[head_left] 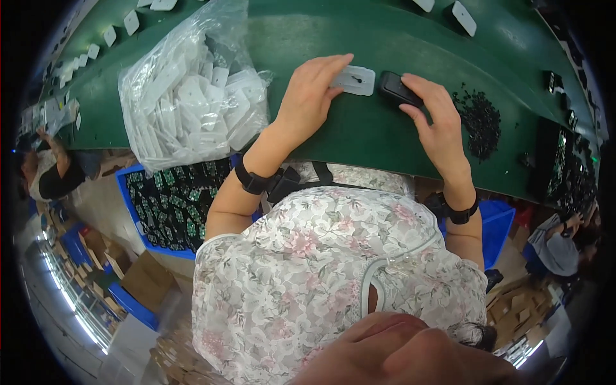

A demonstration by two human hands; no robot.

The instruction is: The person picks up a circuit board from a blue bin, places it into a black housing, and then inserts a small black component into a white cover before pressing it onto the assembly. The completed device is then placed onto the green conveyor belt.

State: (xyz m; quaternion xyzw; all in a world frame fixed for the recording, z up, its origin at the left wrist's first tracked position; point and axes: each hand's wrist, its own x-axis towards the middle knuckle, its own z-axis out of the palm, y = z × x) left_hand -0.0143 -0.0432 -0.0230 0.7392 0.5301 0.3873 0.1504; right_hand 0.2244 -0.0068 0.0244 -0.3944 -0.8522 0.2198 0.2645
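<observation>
My left hand (309, 96) grips the left end of a small white plastic cover (362, 82) between thumb and fingers. A small dark piece shows on the cover's face; its kind is too small to tell. Just right of the cover, my right hand (437, 119) is closed on a black rounded block (393, 86), thumb on the near side and fingers over its right end. A narrow gap separates block and cover. To the right of my right hand lies a loose pile of tiny black parts (480, 122) on the green table (308, 38).
Left of my left hand stands a clear plastic bag (192, 96) full of white covers. Below the table edge is a blue bin (144, 221) of green circuit boards, and another blue bin (494, 231) at right. White pieces (131, 23) line the far side. Other people work at both sides.
</observation>
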